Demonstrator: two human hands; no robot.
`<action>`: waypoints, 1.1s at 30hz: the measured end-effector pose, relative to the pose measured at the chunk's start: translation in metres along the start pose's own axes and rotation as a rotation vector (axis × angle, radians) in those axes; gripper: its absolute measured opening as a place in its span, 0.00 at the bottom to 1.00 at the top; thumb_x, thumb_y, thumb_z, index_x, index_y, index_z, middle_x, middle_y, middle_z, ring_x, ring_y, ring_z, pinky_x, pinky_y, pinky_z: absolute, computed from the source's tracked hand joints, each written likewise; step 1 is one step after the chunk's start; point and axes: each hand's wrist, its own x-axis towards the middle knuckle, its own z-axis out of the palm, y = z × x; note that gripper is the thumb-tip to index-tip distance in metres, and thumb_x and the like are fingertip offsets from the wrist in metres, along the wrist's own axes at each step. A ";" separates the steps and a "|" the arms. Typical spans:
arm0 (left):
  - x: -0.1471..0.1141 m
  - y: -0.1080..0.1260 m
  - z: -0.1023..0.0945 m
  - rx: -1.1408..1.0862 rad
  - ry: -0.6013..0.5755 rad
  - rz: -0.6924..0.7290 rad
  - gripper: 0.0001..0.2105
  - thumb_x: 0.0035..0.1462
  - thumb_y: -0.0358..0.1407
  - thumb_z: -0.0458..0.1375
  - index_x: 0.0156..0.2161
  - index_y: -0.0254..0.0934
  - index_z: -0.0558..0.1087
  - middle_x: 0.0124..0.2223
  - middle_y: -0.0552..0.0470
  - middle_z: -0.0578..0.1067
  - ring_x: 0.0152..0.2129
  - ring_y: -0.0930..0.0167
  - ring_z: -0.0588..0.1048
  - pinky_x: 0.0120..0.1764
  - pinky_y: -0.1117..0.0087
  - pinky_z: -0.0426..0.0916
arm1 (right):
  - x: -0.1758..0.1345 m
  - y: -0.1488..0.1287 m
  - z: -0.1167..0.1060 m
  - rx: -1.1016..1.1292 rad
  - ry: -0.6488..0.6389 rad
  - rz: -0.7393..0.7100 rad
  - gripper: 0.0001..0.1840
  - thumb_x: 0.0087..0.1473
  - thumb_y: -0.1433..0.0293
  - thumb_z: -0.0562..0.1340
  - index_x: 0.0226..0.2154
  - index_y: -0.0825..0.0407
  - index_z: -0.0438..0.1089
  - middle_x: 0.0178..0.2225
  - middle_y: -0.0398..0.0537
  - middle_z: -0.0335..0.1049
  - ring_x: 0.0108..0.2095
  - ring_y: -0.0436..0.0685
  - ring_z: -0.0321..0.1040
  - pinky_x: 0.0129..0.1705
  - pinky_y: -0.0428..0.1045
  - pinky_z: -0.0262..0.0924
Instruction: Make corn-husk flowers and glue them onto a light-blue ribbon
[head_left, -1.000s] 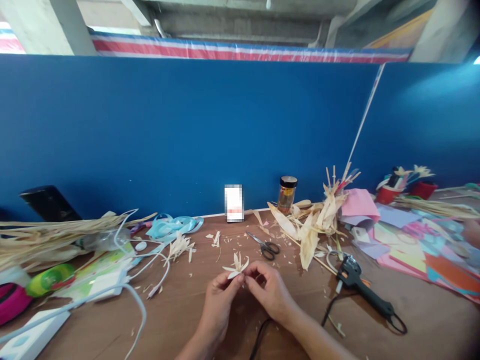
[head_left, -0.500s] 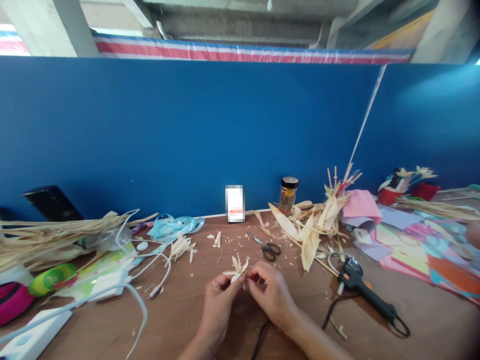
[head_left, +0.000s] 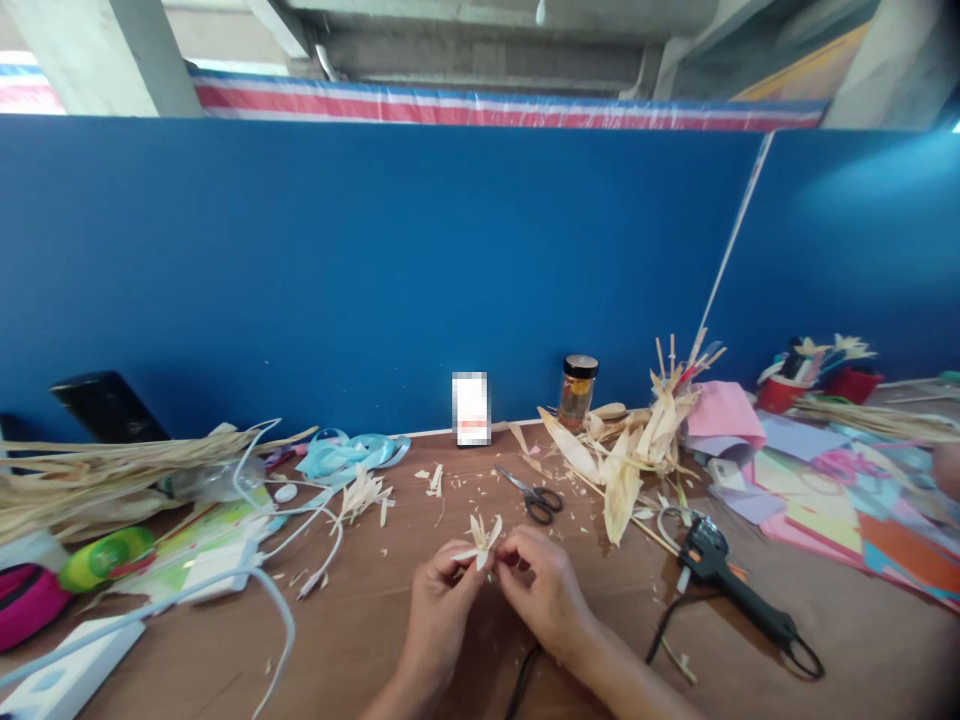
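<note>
Pale petals of a small corn husk flower [head_left: 482,540] fan out above my fingertips at the middle of the table. My left hand [head_left: 444,605] pinches the flower near its base between thumb and fingers. Close against its right side, my right hand [head_left: 541,590] has its fingertips pressed together at the flower's base; the exact spot they grip is hidden. Just beyond the hands lie black-handled scissors [head_left: 541,503], blades partly apart. A black glue gun [head_left: 739,590] rests to the right, its cord running under my right forearm.
Dried corn husks [head_left: 622,485] are heaped at the right, beside a black-lidded jar [head_left: 578,390]. Coloured paper [head_left: 817,510] spreads farther right. Blue ribbon [head_left: 349,452], husk scraps [head_left: 364,495], white cables and a power strip [head_left: 75,670] occupy the left. A blue partition [head_left: 375,260] closes off the back.
The flower has turned slightly in my fingers and its petals sit a little farther right. Both hands keep almost the same place and pinch.
</note>
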 end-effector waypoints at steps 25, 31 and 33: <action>0.001 0.008 -0.005 0.244 0.029 0.072 0.09 0.47 0.37 0.58 0.21 0.35 0.73 0.23 0.51 0.72 0.24 0.70 0.69 0.29 0.74 0.63 | 0.006 -0.010 -0.007 0.329 -0.054 0.149 0.07 0.52 0.69 0.57 0.28 0.52 0.70 0.27 0.44 0.66 0.29 0.50 0.62 0.31 0.44 0.58; -0.001 0.009 -0.004 0.252 0.049 0.090 0.09 0.49 0.37 0.57 0.23 0.36 0.75 0.24 0.51 0.72 0.24 0.70 0.69 0.28 0.74 0.63 | 0.002 -0.010 -0.004 0.292 -0.036 0.054 0.09 0.53 0.72 0.56 0.32 0.51 0.72 0.32 0.48 0.67 0.32 0.52 0.65 0.32 0.46 0.60; -0.001 0.011 -0.003 0.252 0.060 0.096 0.08 0.49 0.36 0.57 0.24 0.36 0.76 0.24 0.51 0.72 0.24 0.70 0.69 0.28 0.75 0.62 | 0.001 -0.010 -0.004 0.303 -0.055 0.067 0.09 0.53 0.72 0.56 0.33 0.51 0.72 0.33 0.48 0.67 0.33 0.52 0.65 0.33 0.46 0.60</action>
